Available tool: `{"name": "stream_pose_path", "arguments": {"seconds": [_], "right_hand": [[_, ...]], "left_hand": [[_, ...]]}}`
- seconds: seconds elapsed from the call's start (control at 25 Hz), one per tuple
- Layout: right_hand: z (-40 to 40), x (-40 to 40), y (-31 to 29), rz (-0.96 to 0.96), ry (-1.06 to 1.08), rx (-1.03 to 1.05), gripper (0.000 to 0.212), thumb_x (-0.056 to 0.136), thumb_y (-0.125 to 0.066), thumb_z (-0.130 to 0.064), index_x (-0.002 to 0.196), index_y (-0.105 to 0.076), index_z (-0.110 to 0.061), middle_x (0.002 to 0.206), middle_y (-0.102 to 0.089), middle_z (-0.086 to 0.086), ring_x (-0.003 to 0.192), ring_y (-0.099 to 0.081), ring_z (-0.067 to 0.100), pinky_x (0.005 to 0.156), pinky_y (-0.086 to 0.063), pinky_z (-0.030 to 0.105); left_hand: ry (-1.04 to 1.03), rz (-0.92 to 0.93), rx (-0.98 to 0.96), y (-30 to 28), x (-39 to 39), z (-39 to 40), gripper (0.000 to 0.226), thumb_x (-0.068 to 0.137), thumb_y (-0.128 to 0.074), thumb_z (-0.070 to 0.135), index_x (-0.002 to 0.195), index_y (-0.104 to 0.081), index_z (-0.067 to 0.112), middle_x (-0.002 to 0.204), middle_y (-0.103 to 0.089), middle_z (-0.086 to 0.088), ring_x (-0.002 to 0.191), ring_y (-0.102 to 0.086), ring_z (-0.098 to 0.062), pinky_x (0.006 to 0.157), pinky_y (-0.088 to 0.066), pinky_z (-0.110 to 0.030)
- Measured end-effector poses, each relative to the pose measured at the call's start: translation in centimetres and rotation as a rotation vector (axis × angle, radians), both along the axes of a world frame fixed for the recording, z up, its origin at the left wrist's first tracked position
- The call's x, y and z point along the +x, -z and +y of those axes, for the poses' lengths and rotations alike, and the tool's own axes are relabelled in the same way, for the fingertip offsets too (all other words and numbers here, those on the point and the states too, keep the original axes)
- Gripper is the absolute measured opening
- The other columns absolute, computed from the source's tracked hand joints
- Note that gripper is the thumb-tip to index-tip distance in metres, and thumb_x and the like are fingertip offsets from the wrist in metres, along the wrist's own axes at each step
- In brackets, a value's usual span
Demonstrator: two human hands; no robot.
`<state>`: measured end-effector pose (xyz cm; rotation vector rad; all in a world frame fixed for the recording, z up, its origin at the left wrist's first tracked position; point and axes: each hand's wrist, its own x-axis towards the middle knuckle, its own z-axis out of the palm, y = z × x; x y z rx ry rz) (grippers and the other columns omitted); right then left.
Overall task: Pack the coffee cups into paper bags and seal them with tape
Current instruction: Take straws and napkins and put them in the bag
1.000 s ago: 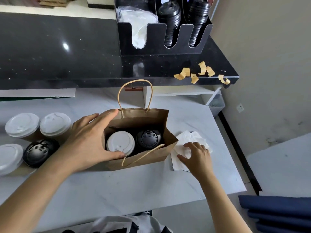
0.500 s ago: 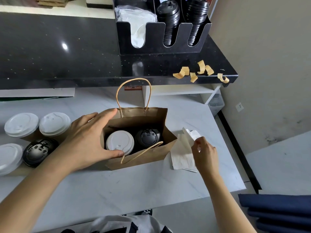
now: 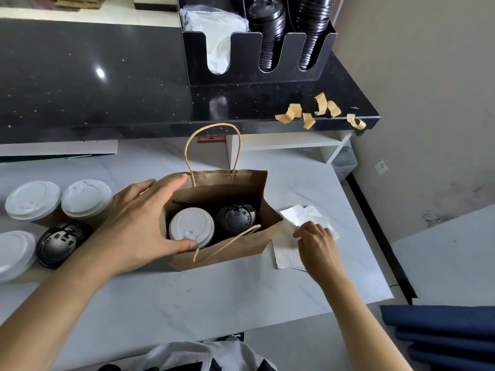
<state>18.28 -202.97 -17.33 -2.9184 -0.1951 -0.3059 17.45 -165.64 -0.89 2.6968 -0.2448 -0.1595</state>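
- The brown paper bag (image 3: pixel 225 253) stands open at the centre of the frame on the white tabletop (image 3: pixel 187 298), its twine handles up.
- Inside it sit a white-lidded cup (image 3: pixel 191 227) on the left and a black-lidded cup (image 3: pixel 236 219) on the right.
- The left hand (image 3: pixel 139 223) grips the bag's left end, fingers on the far rim and thumb on the near rim.
- The right hand (image 3: pixel 316 243) pinches a white paper napkin (image 3: pixel 302 218) just right of the bag.
- Four more lidded cups (image 3: pixel 85 199) stand at the left edge.
- Curled strips of tape (image 3: pixel 308 120) lie on the black counter at the upper right.
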Motion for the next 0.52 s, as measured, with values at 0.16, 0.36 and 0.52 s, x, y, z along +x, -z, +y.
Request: {"name": "stream_pose_path", "arguments": {"seconds": [0.16, 0.36, 0.52], "right_hand": [[2.0, -3.0, 1.2, 0.059, 0.04, 0.011, 0.029, 0.079, -0.084, -0.039, 0.088, -0.073, -0.013, 0.089, -0.062, 0.001, 0.076, -0.062, 0.028, 0.071, -0.048, 0.039], [2.8, -4.1, 2.2, 0.121, 0.085, -0.053, 0.027, 0.076, -0.084, -0.034, 0.084, -0.066, -0.015, 0.083, -0.059, 0.001, 0.072, -0.056, 0.028, 0.068, -0.043, 0.039], [3.1, -3.6, 1.9, 0.07, 0.113, -0.064, 0.021, 0.075, -0.079, -0.005, 0.072, -0.06, -0.014, 0.071, -0.054, 0.002, 0.063, -0.051, 0.028, 0.063, -0.042, 0.04]], "left_hand": [[-0.007, -0.001, -0.006, 0.2, 0.0, 0.2, 0.12, 0.047, -0.062, 0.085, 0.153, -0.018, 0.05, 0.152, -0.035, 0.031, 0.142, -0.025, -0.013, 0.116, -0.023, -0.035], [0.0, -0.008, -0.002, 0.3, 0.1, 0.2, 0.12, 0.047, -0.058, 0.087, 0.154, -0.017, 0.05, 0.152, -0.035, 0.031, 0.145, -0.024, -0.014, 0.118, -0.022, -0.036], [0.007, -0.028, -0.002, 0.3, 0.0, 0.3, 0.12, 0.047, -0.059, 0.086, 0.154, -0.018, 0.05, 0.152, -0.031, 0.033, 0.145, -0.023, -0.013, 0.117, -0.021, -0.034]]}}
